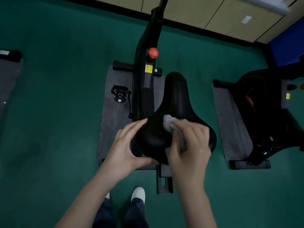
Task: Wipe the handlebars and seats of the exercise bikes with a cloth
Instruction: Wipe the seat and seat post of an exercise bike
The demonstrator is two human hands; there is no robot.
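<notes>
A person stands behind a black exercise bike (pixel 144 89) and looks straight down on its seat (pixel 176 99), which fills the middle of the view with its narrow nose pointing to 12 o'clock. The left hand (pixel 126 148) holds the wide rear of the seat at about 8 o'clock, the fingers (pixel 136 125) laid along the left edge and the thumb hooked round the back rim, so the seat sits clasped between them. The right hand (pixel 189 145) presses a pale cloth (pixel 168 123) onto the seat's rear pad at about 4 o'clock. Its fingers are bent over the bunched fabric, a wad of which shows at the fingertips toward 11 o'clock, and the hand is blurred.

Beyond the seat's nose, toward 11 o'clock, a red knob (pixel 153 53) tops the bike's frame, with a yellow label (pixel 149 69) just below it. A pedal (pixel 120 94) sticks out at 9 o'clock of the frame, above a grey mat (pixel 113 120) that lies under the bike on the green floor (pixel 49 112).

At 3 o'clock a second bike (pixel 263 104) stands on its own mat (pixel 230 120), well apart from the first. Beige wall panels (pixel 197 10) run across the top at 1 o'clock. The person's white shoes (pixel 139 194) show at 6 o'clock, between the forearms.
</notes>
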